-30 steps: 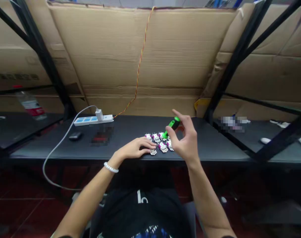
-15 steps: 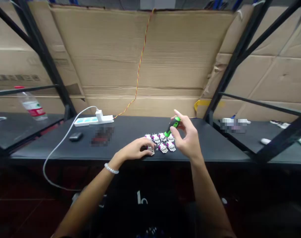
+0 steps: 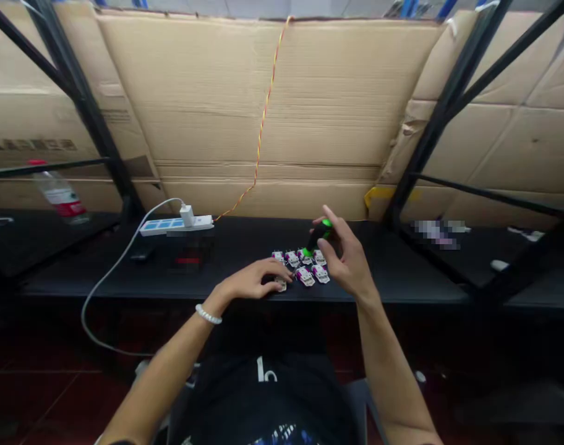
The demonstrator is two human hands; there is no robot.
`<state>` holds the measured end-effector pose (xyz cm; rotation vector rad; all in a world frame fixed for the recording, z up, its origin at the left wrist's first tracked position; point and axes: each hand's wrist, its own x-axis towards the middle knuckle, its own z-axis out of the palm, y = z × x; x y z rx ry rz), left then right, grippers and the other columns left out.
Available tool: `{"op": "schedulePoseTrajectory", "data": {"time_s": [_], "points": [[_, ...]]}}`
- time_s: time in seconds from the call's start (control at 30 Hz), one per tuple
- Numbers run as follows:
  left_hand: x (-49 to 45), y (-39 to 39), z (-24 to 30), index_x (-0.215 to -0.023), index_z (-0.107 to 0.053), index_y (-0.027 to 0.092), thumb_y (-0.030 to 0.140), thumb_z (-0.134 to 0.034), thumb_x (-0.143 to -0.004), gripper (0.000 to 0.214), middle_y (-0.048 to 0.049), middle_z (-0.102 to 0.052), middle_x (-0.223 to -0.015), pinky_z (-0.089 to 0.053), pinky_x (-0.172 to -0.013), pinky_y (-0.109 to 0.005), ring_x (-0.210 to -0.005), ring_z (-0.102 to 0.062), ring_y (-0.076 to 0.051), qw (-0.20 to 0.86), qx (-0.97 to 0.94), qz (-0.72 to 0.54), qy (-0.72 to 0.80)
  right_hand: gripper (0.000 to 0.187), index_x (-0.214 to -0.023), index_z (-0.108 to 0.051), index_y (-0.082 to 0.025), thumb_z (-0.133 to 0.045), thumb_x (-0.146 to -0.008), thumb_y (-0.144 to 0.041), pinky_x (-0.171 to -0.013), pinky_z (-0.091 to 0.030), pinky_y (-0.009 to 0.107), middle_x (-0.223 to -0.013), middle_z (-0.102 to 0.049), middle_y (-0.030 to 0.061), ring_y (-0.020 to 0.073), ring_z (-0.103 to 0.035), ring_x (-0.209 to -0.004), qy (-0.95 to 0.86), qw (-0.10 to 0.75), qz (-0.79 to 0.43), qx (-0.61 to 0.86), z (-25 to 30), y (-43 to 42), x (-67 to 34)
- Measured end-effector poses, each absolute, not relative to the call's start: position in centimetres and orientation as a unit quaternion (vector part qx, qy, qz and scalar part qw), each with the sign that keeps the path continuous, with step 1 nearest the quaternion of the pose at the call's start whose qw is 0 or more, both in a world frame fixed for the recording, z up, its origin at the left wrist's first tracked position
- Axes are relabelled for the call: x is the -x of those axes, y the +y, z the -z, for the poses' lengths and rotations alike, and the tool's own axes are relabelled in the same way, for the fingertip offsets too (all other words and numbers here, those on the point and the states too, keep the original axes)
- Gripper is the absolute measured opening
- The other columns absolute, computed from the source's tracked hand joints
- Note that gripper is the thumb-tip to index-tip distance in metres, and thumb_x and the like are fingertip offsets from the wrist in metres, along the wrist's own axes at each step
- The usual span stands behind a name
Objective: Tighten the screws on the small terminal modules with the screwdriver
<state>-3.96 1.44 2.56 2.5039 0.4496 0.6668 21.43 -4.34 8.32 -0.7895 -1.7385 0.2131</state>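
Observation:
In my right hand (image 3: 349, 259) is a screwdriver (image 3: 318, 239) with a green and black handle, pinched between thumb and fingers. It slants down to the left, and its tip lies close to my left hand (image 3: 258, 278). With closed fingers, that hand holds a small white-and-purple part (image 3: 281, 284) down on the black tabletop, partly covering it. Several more such parts stand in two rows between my hands, among them a white-and-purple part (image 3: 305, 276) and another white-and-purple part (image 3: 320, 274). What kind of part they are I cannot make out.
A white power strip (image 3: 177, 225) with a plugged-in charger (image 3: 187, 215) lies on the tabletop at left, its white cable (image 3: 96, 281) hanging over the front edge. Black frame posts (image 3: 423, 123) flank the cardboard back wall (image 3: 328, 111). A bottle (image 3: 62, 194) stands far left.
The screwdriver's handle has shifted slightly left and stands a little more upright, with my right-hand fingers moved round it. My left hand stays on the same part.

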Motion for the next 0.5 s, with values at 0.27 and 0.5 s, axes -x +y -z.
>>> {"op": "schedulePoseTrajectory", "data": {"time_s": [0.27,0.5], "points": [[3.9,1.5,-2.4,-0.115,-0.081,0.022,0.027,-0.066,-0.102,0.020,-0.0090,-0.081,-0.121,-0.047,-0.121,-0.048,-0.120,-0.071,-0.027,0.228,-0.928,-0.241,0.169,0.061,-0.163,-0.048,-0.026,-0.059,-0.103,-0.029,-0.104,-0.063,0.050,-0.132,-0.070,0.0122,0.0270,-0.073,-0.115,-0.731,0.586,-0.093,0.338,-8.2,-4.2,-21.6],[4.1,1.5,-2.4,-0.115,-0.079,0.021,0.028,-0.062,-0.104,0.021,-0.0096,-0.080,-0.122,-0.050,-0.116,-0.044,-0.119,-0.071,-0.027,0.208,-0.932,-0.245,0.169,0.061,-0.161,-0.052,-0.028,-0.063,-0.100,-0.028,-0.100,-0.064,0.049,-0.129,-0.070,0.0108,0.0267,-0.075,-0.111,-0.702,0.623,-0.083,0.334,-8.7,-4.5,-22.7]]}}
